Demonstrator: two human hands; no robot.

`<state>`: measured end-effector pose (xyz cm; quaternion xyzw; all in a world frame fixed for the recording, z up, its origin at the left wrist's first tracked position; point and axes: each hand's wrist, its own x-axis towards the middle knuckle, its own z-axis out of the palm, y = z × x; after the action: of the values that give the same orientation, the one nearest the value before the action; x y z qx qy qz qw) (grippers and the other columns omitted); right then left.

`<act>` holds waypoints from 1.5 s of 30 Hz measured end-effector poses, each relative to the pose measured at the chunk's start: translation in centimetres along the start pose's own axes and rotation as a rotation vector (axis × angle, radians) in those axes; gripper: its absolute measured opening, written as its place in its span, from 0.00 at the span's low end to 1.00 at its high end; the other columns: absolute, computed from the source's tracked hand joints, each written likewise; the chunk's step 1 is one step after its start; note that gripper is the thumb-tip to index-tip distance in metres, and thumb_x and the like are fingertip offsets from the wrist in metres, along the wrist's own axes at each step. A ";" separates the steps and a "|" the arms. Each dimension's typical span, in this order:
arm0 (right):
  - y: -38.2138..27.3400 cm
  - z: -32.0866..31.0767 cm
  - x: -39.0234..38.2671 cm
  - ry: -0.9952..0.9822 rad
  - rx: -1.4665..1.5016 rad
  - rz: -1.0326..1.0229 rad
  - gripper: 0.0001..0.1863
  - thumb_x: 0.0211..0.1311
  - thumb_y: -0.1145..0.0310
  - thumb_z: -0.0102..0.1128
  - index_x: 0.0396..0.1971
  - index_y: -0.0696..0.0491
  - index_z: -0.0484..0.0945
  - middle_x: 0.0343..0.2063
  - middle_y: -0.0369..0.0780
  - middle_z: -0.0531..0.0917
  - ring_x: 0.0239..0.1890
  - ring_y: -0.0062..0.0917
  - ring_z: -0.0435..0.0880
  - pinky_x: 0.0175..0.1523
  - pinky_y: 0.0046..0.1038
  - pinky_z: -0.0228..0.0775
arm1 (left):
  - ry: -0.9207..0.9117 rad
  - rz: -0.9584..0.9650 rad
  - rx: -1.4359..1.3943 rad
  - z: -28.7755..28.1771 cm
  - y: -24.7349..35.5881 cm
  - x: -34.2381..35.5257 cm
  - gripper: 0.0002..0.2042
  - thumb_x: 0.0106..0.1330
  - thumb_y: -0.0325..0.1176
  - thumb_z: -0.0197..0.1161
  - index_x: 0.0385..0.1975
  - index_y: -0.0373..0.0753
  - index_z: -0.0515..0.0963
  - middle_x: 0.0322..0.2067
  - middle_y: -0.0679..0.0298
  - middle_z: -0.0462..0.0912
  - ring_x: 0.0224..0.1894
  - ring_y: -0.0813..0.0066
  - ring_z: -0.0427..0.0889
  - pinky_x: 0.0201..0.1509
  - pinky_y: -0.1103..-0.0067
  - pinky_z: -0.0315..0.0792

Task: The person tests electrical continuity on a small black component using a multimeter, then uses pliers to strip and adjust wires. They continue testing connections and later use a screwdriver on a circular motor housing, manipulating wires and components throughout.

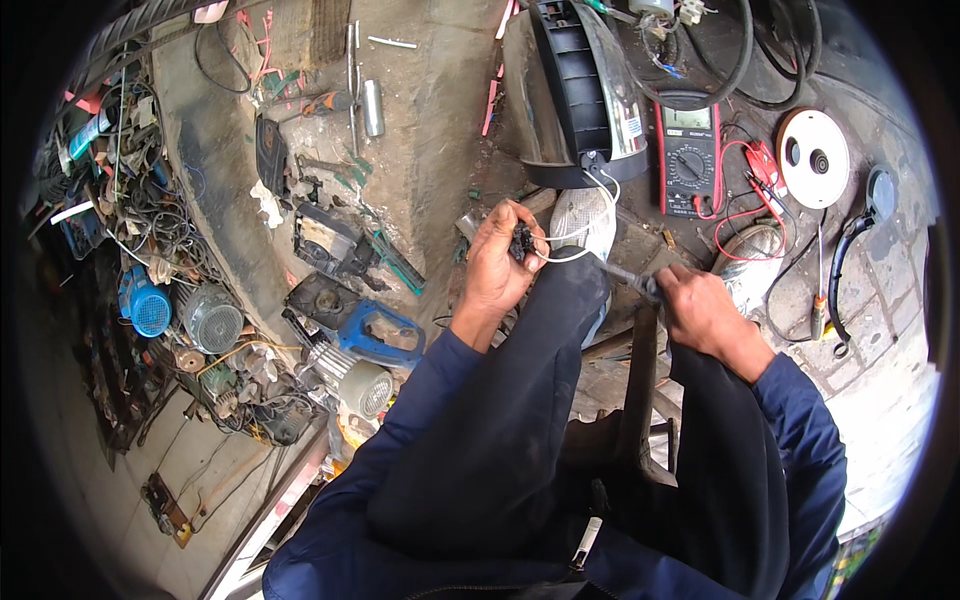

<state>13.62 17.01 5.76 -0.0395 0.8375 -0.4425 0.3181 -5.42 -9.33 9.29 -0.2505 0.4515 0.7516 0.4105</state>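
The left hand [497, 262] pinches one black part [521, 243] at the right hand's [702, 312] 10 o'clock. The right fingers curl around one grey tool [628, 277], kind unclear. From there, one multimeter [688, 155] lies at 12 o'clock, one white disc [808, 178] at 1.

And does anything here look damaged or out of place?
Yes: the shiny metal appliance looks partly taken apart, since white wires run from its end toward a small black part in the left hand. A jumbled heap of cables at far left also looks untidy.
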 end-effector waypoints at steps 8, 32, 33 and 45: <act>0.1 2.9 2.6 0.259 -0.235 0.094 0.20 0.60 0.67 0.68 0.48 0.62 0.76 0.44 0.51 0.80 0.44 0.47 0.86 0.50 0.44 0.82 | 0.038 -0.027 0.274 1.4 -0.9 -0.6 0.17 0.85 0.50 0.55 0.43 0.41 0.77 0.29 0.58 0.82 0.25 0.72 0.76 0.31 0.76 0.71; -7.5 -6.5 5.8 0.198 1.501 0.091 0.13 0.76 0.69 0.63 0.38 0.65 0.88 0.26 0.40 0.89 0.26 0.22 0.91 0.35 0.27 0.85 | -0.087 -0.209 0.297 2.3 -0.5 -1.9 0.19 0.83 0.51 0.57 0.51 0.40 0.80 0.35 0.62 0.83 0.28 0.77 0.76 0.33 0.80 0.72; -7.5 -6.5 6.0 0.193 1.512 0.078 0.13 0.75 0.69 0.63 0.38 0.65 0.88 0.25 0.40 0.89 0.26 0.23 0.91 0.35 0.27 0.85 | -0.082 -0.216 0.291 2.2 -0.4 -2.0 0.19 0.83 0.51 0.57 0.51 0.40 0.80 0.34 0.63 0.83 0.28 0.78 0.76 0.34 0.80 0.72; -6.7 -6.5 6.0 0.181 1.602 0.094 0.12 0.76 0.70 0.63 0.39 0.65 0.87 0.28 0.42 0.90 0.27 0.25 0.92 0.36 0.27 0.88 | -0.049 -0.223 0.327 3.3 -0.6 -1.2 0.23 0.83 0.53 0.57 0.56 0.36 0.81 0.31 0.70 0.77 0.26 0.83 0.71 0.37 0.77 0.72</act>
<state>3.71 15.55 10.62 0.2720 0.2894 -0.8959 0.1991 -4.27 -6.73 11.45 -0.2106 0.5271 0.6238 0.5373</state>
